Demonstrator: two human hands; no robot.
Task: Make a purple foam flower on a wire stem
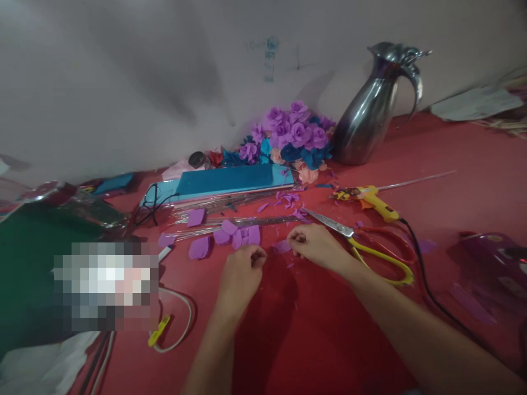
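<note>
My left hand (244,272) is over the red table with its fingers curled in; what they hold, if anything, is hidden. Opposite it, my right hand (316,245) has its fingers pinched together at the edge of a thin purple paper petal (282,247). Several cut purple paper petals (246,236) lie just beyond my left hand, some overlapping. Beside my right wrist rest large scissors (381,260) with one yellow and one red handle loop, blades partly apart. Thin wires (206,227) and purple scraps (290,200) lie behind the petals.
A yellow glue gun (381,204) with a black cord lies at the right. Behind are blue paper sheets (226,184), purple paper roses (298,131) and a steel jug (366,115). Glasses (154,206) and a looped white cable (191,312) are at the left.
</note>
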